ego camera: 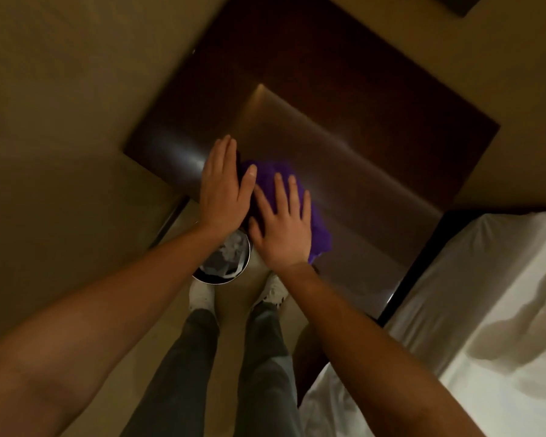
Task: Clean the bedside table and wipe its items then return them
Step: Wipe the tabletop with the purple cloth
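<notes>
There is only one view, from a wide-angle camera on the person's head. It looks steeply down and a little forward, close above the dark surface [344, 159]. The floor [227, 313] lies directly below, and the edge of the bed [486, 294] enters at the right side.

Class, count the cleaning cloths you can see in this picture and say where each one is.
1. A purple cloth lies on the dark bedside table, near its front edge, pressed under the flat right hand; the left hand is beside it. Others may be hidden.
</notes>
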Motion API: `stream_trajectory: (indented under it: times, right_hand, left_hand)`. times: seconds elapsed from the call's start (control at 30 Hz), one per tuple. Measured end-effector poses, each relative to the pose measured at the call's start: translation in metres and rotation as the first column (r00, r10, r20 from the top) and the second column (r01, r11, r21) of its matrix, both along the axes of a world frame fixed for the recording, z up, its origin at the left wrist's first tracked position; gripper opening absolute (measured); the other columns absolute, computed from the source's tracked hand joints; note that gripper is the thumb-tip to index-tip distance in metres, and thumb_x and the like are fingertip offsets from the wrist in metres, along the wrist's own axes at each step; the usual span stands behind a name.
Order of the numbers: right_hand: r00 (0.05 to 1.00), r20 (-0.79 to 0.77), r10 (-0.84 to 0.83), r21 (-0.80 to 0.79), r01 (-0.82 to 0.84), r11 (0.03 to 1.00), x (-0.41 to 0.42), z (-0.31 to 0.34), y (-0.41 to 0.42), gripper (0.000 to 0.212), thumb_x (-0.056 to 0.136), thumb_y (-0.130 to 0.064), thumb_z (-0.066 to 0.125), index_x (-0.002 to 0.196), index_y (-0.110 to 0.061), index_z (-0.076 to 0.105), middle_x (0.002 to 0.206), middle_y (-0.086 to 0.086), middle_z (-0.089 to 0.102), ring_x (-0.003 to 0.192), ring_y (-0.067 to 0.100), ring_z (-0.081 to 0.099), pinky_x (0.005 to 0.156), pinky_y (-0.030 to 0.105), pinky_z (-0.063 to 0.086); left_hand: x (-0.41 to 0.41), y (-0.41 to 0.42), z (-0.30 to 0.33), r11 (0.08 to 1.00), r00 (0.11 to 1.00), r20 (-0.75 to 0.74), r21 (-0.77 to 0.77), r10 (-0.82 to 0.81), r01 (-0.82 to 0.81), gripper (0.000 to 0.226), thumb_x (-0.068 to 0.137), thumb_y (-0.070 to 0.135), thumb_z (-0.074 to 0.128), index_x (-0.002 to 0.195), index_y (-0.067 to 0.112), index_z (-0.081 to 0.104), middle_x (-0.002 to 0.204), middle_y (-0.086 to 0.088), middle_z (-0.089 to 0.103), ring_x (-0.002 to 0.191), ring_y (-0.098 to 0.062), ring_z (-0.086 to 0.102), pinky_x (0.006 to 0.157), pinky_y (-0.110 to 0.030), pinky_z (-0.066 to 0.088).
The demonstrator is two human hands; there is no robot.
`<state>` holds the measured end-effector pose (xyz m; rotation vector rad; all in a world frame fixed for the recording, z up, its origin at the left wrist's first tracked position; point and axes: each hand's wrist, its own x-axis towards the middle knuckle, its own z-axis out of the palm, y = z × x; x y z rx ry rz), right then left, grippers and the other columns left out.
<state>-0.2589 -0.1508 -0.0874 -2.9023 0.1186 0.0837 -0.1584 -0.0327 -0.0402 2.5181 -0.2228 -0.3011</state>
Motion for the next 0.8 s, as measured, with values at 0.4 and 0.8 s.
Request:
stream_trajectory:
  times: [0.4, 0.8]
  right_hand:
    - [0.993, -0.088, -0.076, 0.312, 0.100, 0.945, -0.032, 0.067, 0.037, 0.058, 0.085, -0.016, 0.068, 0.141, -0.025, 0.059, 0.151, 0.008, 0.053, 0.134, 0.035, 0.048, 0.104, 0.049, 0.047]
    - [0.859, 0.021, -0.512, 0.527, 0.426, 0.736, -0.024, 0.129, 0.050, 0.057, 0.084, -0.035, 0.073, 0.138, -0.030, 0.056, 0.138, -0.006, 0.061, 0.123, 0.015, 0.057, 0.097, 0.028, 0.046]
  left_hand:
    - [-0.043, 0.046, 0.024, 0.995, 0.997, -0.078, -0.098, 0.017, -0.025, 0.066, 0.103, 0.034, 0.052, 0.157, 0.004, 0.029, 0.160, -0.016, 0.034, 0.145, -0.031, 0.038, 0.118, -0.041, 0.035]
    - [-0.063, 0.048, 0.071, 0.785, 0.708, -0.690, -0.518, -0.149, -0.340, 0.036, 0.103, 0.046, 0.052, 0.097, 0.018, 0.073, 0.093, -0.008, 0.075, 0.096, -0.027, 0.072, 0.083, -0.044, 0.058]
